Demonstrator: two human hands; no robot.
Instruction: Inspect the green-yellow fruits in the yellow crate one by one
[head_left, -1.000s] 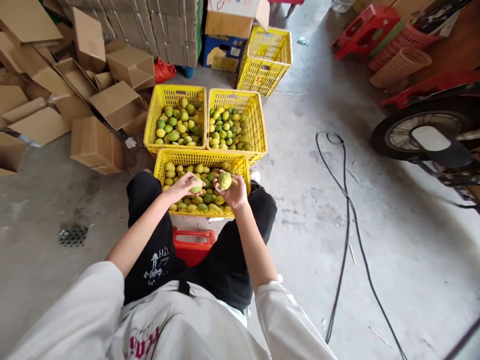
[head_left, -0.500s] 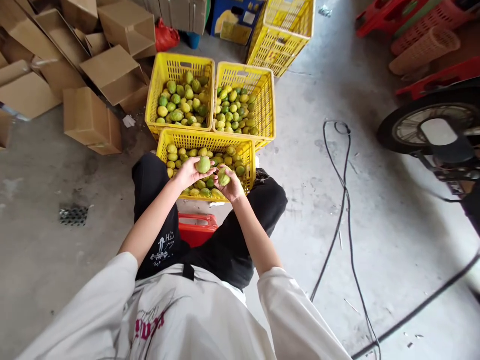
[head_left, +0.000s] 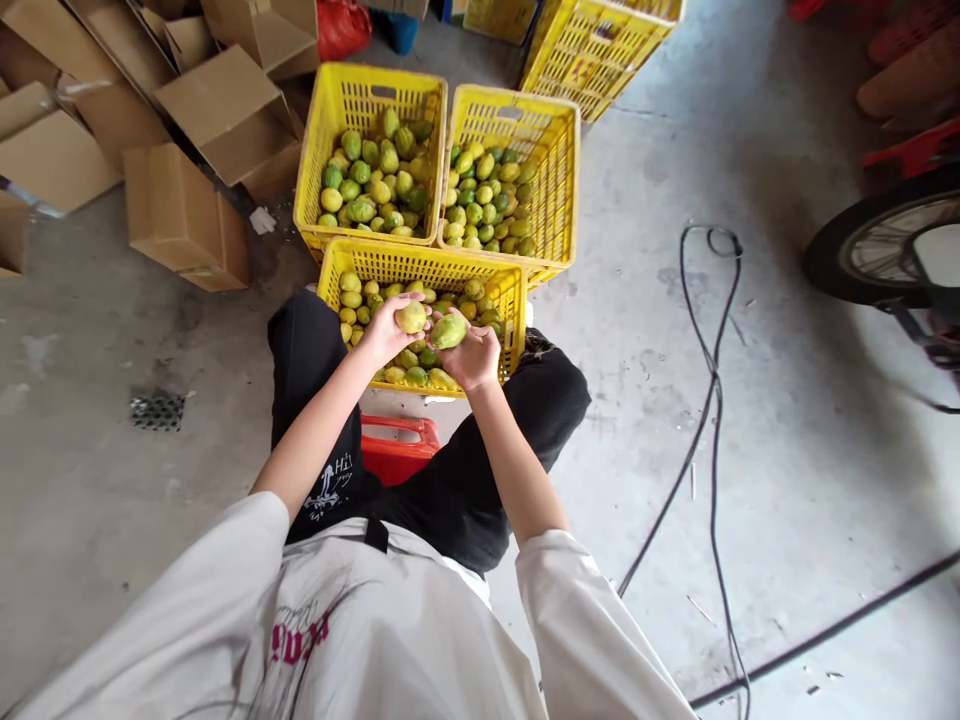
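Observation:
Over the near yellow crate [head_left: 517, 310], my left hand [head_left: 386, 332] is closed around a yellowish lemon [head_left: 411, 317]. Close beside it, my right hand [head_left: 478, 357] holds a greener, longer lemon [head_left: 449, 331], which rests on the palm and fingers. The fingertips of both hands nearly meet between the two fruits. Below them, several green and yellow lemons [head_left: 416, 376] lie in the near crate, partly hidden by my hands.
Behind stand a left crate [head_left: 306, 190] and a right crate [head_left: 566, 190], both with lemons. Cardboard boxes [head_left: 180, 215] pile up at left. A red stool [head_left: 401, 455] is between my legs. A black cable [head_left: 716, 400] and a motorcycle wheel [head_left: 862, 240] are at right.
Both lemons have turned in my hands; the left one now shows a yellower side and the right one lies lengthwise. The view has shifted, so the crates appear higher and larger.

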